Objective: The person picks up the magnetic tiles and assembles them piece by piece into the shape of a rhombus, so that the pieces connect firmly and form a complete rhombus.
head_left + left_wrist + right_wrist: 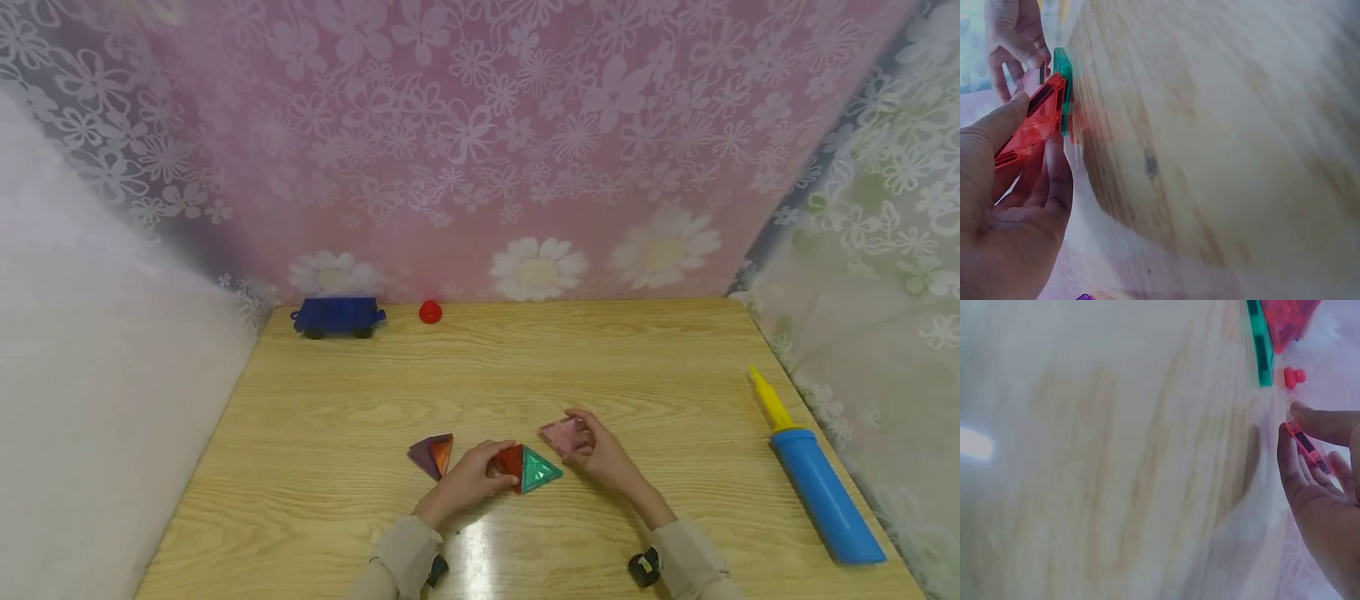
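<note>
My left hand (474, 477) grips a translucent red triangular tile (1038, 125) between thumb and fingers. The red tile stands raised at the edge of a green triangular tile (538, 470), which lies on the table. To the right, my right hand (603, 454) pinches a pink triangular tile (561, 435) by its edges; in the right wrist view the pink tile (1309, 449) is seen nearly edge-on between thumb and fingers. Left of the left hand sit a purple tile (422, 455) and an orange tile (442, 454), leaning together at a slant.
At the table's back left stands a dark blue toy wagon (339, 316) with black wheels. A small red knob-shaped piece (430, 312) is beside it by the patterned backdrop. Along the right edge lies a blue hand pump (828, 496) with a yellow nozzle (772, 402).
</note>
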A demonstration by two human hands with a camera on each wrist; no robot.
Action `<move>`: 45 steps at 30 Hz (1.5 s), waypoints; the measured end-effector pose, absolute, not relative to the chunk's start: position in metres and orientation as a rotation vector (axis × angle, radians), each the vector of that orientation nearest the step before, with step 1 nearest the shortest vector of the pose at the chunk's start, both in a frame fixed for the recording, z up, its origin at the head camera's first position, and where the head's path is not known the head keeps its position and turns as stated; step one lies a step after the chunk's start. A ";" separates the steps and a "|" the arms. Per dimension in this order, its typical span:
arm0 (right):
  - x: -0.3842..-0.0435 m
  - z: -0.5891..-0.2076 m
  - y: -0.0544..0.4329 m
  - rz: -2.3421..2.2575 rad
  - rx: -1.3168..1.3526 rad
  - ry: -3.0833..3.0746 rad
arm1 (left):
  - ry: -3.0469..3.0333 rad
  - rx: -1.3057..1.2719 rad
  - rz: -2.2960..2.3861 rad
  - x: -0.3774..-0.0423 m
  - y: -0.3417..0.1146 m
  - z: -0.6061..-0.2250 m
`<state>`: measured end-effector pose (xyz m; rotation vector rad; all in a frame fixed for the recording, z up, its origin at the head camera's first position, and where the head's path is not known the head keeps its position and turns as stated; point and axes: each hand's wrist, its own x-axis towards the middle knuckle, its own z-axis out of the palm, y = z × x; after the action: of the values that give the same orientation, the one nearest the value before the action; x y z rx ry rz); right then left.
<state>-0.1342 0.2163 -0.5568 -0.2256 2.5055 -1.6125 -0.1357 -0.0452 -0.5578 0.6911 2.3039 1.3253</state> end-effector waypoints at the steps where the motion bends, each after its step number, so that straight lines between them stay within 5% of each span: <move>1: -0.133 -0.556 0.215 -1.620 -0.248 2.490 | 2.295 0.689 1.331 -0.136 -0.044 -0.558; 45: -0.118 -0.559 0.183 -1.732 -0.659 2.471 | 2.204 0.709 1.514 -0.131 -0.033 -0.559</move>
<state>-0.1178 0.1831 -0.5589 -0.6586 2.4711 -1.7317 -0.1312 -0.0333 -0.5586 0.7094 2.2039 1.5143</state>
